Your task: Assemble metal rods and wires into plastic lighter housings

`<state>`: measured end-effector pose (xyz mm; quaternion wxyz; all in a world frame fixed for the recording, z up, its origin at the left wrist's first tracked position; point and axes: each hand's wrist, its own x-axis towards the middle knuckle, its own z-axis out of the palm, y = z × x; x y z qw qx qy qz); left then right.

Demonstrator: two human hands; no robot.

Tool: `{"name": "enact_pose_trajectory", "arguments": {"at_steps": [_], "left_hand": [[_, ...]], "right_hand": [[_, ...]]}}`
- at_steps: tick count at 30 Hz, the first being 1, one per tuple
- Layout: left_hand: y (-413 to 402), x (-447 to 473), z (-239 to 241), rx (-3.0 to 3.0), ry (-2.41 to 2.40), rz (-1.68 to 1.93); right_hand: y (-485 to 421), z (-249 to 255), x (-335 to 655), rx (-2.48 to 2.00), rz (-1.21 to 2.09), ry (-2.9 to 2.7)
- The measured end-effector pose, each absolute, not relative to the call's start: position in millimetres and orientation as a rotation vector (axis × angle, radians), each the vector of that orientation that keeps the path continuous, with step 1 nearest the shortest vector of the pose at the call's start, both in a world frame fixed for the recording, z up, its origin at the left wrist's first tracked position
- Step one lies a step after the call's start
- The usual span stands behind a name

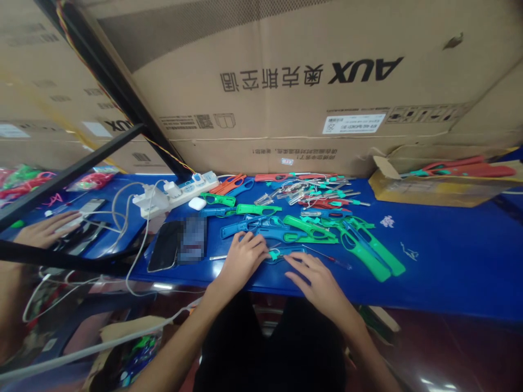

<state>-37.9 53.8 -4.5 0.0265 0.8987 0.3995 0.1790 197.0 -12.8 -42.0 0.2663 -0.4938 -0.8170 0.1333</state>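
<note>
Meeting at a small blue casing [296,249], near the front edge of the blue table [445,256] — both bare hands, the casing between them. Left hand [247,257]: fingers curled down, tips by a teal piece [276,254] at the casing; too blurred to tell whether they pinch it. Right hand [314,272]: fingers loosely extended, thumb apart from them, fingertips at the casing's right part.

A thin metal rod [218,257] pokes out left of the left hand. Beyond the right fingers lies a slim red tool [327,255], slantwise. Just behind the hands: blue shells [272,233] and green shells [312,228] heaped together; longer green handles [370,253] rest to the right. Farther back, a jumble of clear, red and teal parts [314,190].

Left side: two phones [164,245] side by side, power strip [180,191] behind. Far left — another person's hand [47,230] beside white cables. Back right: open carton [429,190] holding red-orange pieces [469,167].
</note>
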Motion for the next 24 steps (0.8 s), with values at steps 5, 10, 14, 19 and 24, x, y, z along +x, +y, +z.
{"name": "enact_pose_trajectory", "arguments": {"at_steps": [5,10,14,19,24], "left_hand": [[59.4,-43.2,-11.5,2.788,1.150,0.609],[60.8,-44.3,-12.4,2.801,1.158,0.655],[61.6,-44.4,-9.6,2.837,1.146,0.643],[62.6,-38.3,1.7,2.930,1.151,0.532],[64.9,-33.1,10.1,2.996,1.152,0.476]], "right_hand": [[-11.5,-40.8,197.7,-1.319,0.425,-2.155],[-11.8,-39.1,197.8,-1.322,0.449,-2.153],[-12.0,-39.7,196.7,-1.330,0.428,-2.164],[-12.5,-40.2,195.5,-1.356,0.419,-2.166],[-14.8,-37.7,197.8,-1.344,0.423,-2.216]]}}
